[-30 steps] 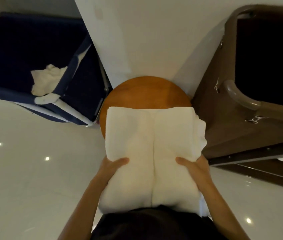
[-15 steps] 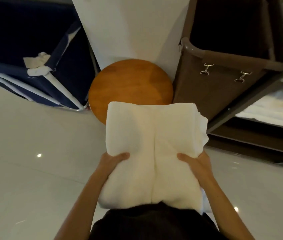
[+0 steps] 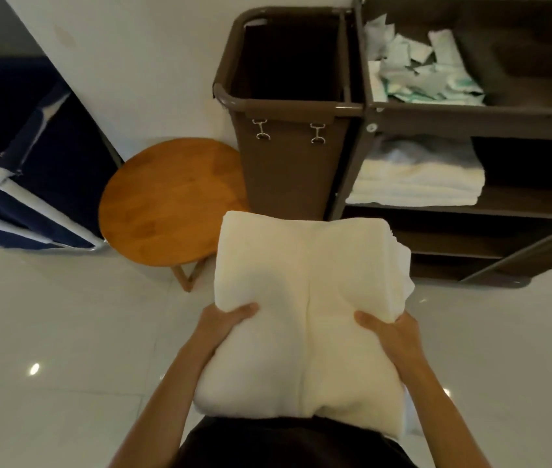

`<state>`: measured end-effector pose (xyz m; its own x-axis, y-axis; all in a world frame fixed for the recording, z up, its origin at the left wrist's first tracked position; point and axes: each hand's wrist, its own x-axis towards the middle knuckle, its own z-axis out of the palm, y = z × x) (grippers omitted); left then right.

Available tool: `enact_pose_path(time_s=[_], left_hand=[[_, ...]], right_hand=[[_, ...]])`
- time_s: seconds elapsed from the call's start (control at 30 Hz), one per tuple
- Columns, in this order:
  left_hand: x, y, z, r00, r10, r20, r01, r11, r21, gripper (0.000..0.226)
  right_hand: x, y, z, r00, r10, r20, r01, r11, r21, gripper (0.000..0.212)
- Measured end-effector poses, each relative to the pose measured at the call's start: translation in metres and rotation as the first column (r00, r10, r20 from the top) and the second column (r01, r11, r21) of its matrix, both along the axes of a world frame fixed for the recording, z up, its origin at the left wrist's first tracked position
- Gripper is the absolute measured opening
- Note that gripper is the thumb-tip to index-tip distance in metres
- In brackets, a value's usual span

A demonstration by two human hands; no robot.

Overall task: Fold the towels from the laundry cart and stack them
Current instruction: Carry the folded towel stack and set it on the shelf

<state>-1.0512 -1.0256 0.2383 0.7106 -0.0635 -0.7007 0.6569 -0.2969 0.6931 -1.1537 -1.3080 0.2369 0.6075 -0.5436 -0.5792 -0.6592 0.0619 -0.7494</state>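
Your left hand (image 3: 225, 320) and right hand (image 3: 394, 334) clasp the folded towels (image 3: 305, 292) by the sides, thumbs on top. The other fingers are hidden underneath, and dark clothing cuts off the bundle's near edge. Ahead of your left thumb stands a round wooden stool (image 3: 173, 201). Farther left, the blue cart (image 3: 31, 184) runs out of frame. Beyond your right fingers are a brown bin (image 3: 284, 163) and a shelf (image 3: 463, 211) of stacked towels (image 3: 416, 184). The pale packets (image 3: 416, 76) above are hard to make out.
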Motion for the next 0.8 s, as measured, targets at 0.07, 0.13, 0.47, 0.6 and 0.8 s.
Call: enact_pose_path(time_s=[0.07,0.13,0.47,0.6,0.8], left_hand=[[-0.012,-0.041,-0.001,1.000,-0.020,0.005,0.019,1.000,0.010,0.087],[-0.025,-0.083,-0.001,0.999,-0.039,0.013,0.038,0.999,0.016,0.091],[-0.046,-0.276,0.017,0.988,-0.147,0.047,0.149,0.988,-0.044,0.057],[-0.034,-0.342,0.024,0.976,-0.208,0.061,0.211,0.976,-0.058,0.052],[-0.004,-0.449,0.020,0.941,-0.326,0.091,0.332,0.941,-0.060,0.068]], right_hand=[[-0.020,-0.037,0.001,1.000,-0.023,0.014,0.023,1.000,0.001,0.058],[-0.040,-0.075,0.005,0.998,-0.057,0.029,0.058,0.998,-0.014,0.059],[-0.094,-0.239,0.023,0.975,-0.218,0.038,0.220,0.972,-0.078,0.063],[-0.094,-0.286,0.029,0.956,-0.281,0.088,0.290,0.952,-0.103,0.053],[-0.082,-0.361,0.040,0.927,-0.361,0.105,0.375,0.908,-0.187,0.059]])
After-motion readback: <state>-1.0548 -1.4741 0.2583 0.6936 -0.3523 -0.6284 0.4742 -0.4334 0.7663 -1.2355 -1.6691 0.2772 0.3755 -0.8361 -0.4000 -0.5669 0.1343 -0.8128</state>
